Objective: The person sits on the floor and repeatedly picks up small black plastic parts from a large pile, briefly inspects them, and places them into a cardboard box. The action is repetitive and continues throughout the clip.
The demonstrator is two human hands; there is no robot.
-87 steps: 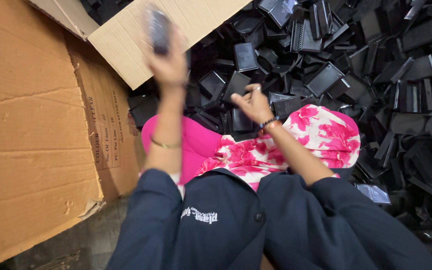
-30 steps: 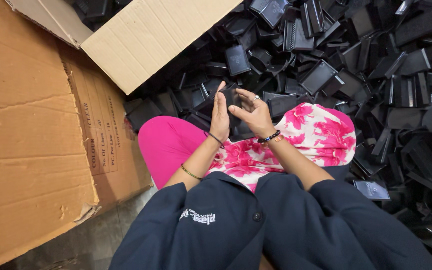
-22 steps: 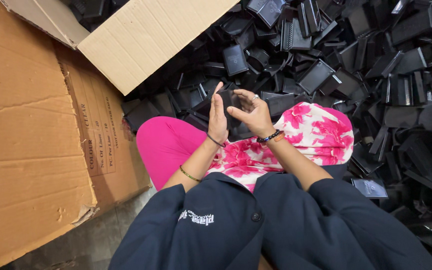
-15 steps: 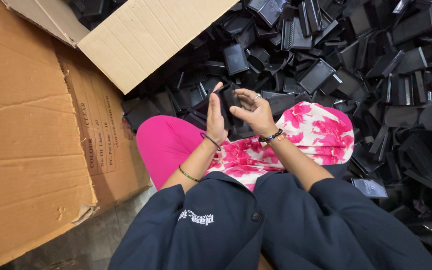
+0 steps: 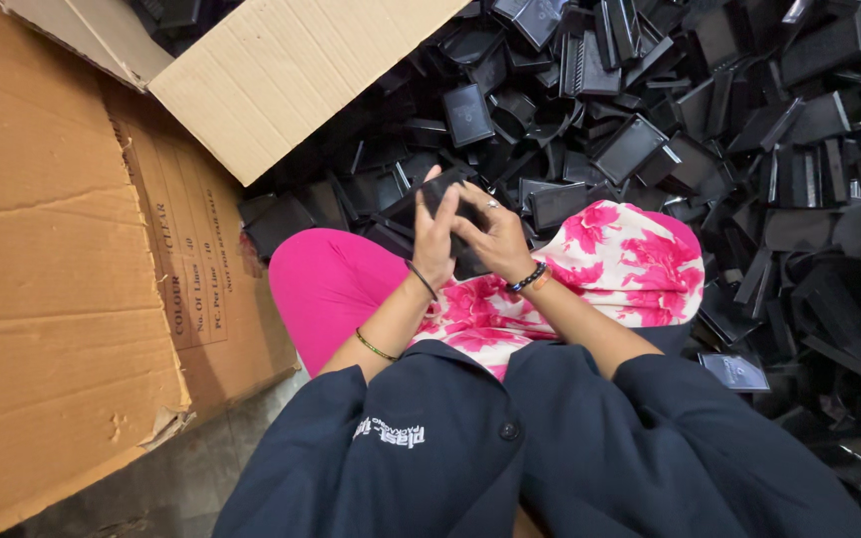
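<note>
Pressing a flat, matte black plastic part [image 5: 448, 199], left hand [image 5: 437, 237] and right hand [image 5: 495, 237] meet.

Small black plastic part [image 5: 447, 199] — flat, tilted, pressed between both palms — above the pink lap.

Brown cardboard box [image 5: 62, 249], left, flap open.

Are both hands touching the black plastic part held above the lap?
Touching. The head view shows the left hand pressed flat on one side of the black plastic part and the right hand gripping its other side, no gap visible.
</note>
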